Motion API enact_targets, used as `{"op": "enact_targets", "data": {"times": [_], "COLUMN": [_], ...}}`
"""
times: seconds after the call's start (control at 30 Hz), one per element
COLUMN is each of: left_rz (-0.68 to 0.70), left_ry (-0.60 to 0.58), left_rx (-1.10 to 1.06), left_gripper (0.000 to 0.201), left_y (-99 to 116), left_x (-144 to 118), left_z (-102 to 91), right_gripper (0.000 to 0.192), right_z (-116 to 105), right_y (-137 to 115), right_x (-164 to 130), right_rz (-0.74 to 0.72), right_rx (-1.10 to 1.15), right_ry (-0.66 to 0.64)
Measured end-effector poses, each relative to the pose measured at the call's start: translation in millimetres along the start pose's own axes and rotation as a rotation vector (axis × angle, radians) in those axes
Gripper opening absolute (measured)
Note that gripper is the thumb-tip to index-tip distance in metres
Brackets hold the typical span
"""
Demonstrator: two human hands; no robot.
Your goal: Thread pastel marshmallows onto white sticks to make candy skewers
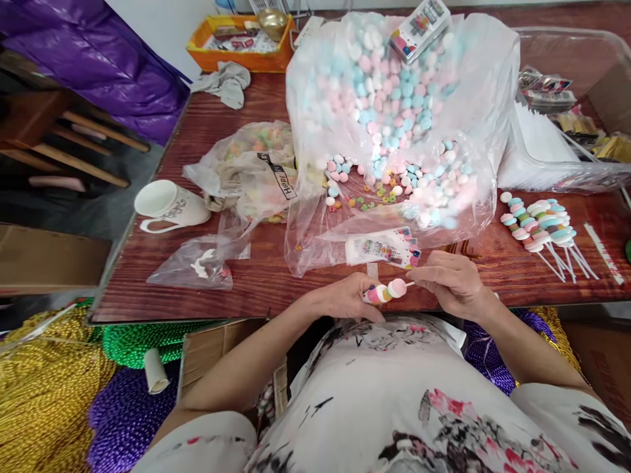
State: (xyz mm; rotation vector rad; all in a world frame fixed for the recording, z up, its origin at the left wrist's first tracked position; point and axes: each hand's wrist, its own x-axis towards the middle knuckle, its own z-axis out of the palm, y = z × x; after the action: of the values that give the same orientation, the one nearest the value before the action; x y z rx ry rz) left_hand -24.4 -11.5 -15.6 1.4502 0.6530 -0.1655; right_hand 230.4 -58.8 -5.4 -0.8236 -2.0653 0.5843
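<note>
Near the table's front edge, my left hand (351, 295) is closed around a candy skewer (384, 293) of pink, white and yellowish pieces threaded on a white stick. My right hand (451, 279) pinches the bare end of that stick. Part of the skewer is hidden by my left fingers. Just beyond lie printed packaging sleeves (382, 249). Behind them is a large clear bag (315, 230) full of pink, blue and white candies, with small ring-shaped pieces near its mouth. To the right rests a bunch of finished-looking candy skewers (539, 223).
A white mug (170, 207) lies tipped at the left, beside a second candy bag (256, 171) and a small clear bag (192, 266). An orange tray (236, 60) stands at the back. A plastic bin (552, 174) holds white sticks at right. Bead strands (49, 381) hang below.
</note>
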Motion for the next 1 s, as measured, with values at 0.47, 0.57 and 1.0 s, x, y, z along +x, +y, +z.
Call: {"op": "enact_targets", "data": {"times": [0.47, 0.57, 1.0], "left_rz": [0.022, -0.039, 0.036], "left_ry": [0.31, 0.407, 0.467], "left_rx": [0.429, 0.614, 0.503], "left_gripper": [0.032, 0.025, 0.039], "left_y": [0, -3, 7], "left_x": [4, 4, 11], "left_z": [4.0, 9.8, 11.5], "right_gripper": [0.032, 0.034, 0.029], "right_z": [2, 3, 27], "right_y": [0, 2, -7], "right_x": [8, 5, 17], "right_rz": [0.018, 0.064, 0.129], "right_rx": [-0.113, -0.151, -0.042], "right_ry": [0.034, 0.093, -0.054]}}
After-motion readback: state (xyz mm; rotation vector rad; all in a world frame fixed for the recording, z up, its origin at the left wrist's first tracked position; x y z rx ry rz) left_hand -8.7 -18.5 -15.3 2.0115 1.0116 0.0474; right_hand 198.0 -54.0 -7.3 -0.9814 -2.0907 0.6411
